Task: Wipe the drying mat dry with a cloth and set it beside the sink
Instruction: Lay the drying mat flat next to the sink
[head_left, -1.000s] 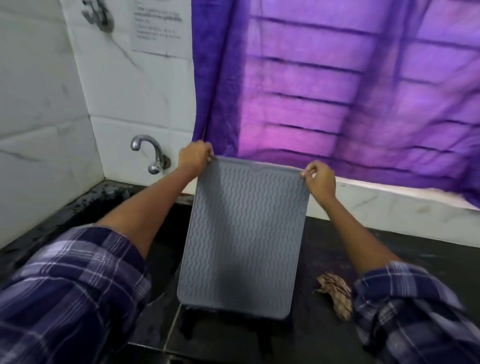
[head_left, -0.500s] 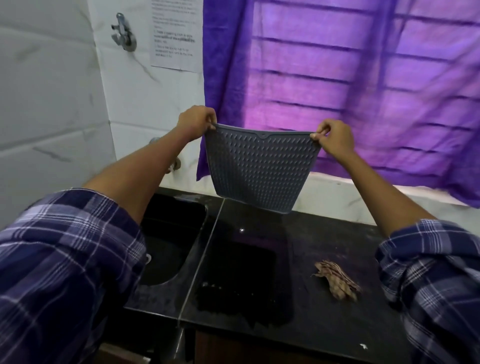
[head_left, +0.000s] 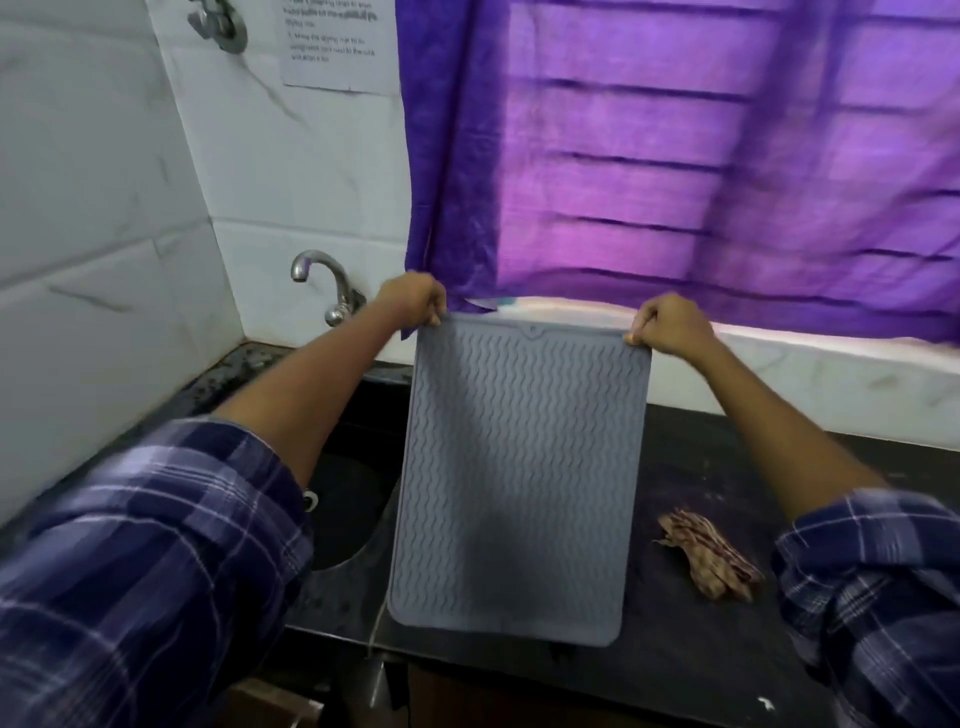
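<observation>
A grey drying mat (head_left: 514, 478) with wavy ridges hangs in front of me, its ridged face towards the camera. My left hand (head_left: 413, 300) pinches its top left corner and my right hand (head_left: 670, 325) pinches its top right corner. The mat's lower edge hangs over the front of the black counter (head_left: 691, 644), straddling the line between counter and sink (head_left: 348, 509). A crumpled brown patterned cloth (head_left: 706, 556) lies on the counter to the right of the mat, touched by neither hand.
A chrome tap (head_left: 332, 286) sticks out of the white tiled wall above the sink. A purple curtain (head_left: 675, 156) hangs behind the counter. A paper notice (head_left: 337, 47) is taped to the wall at the top.
The mat was swung up with its dimpled underside showing half a second ago. It has come back down and hangs flat with the wavy side facing me. Both hands kept their hold.
</observation>
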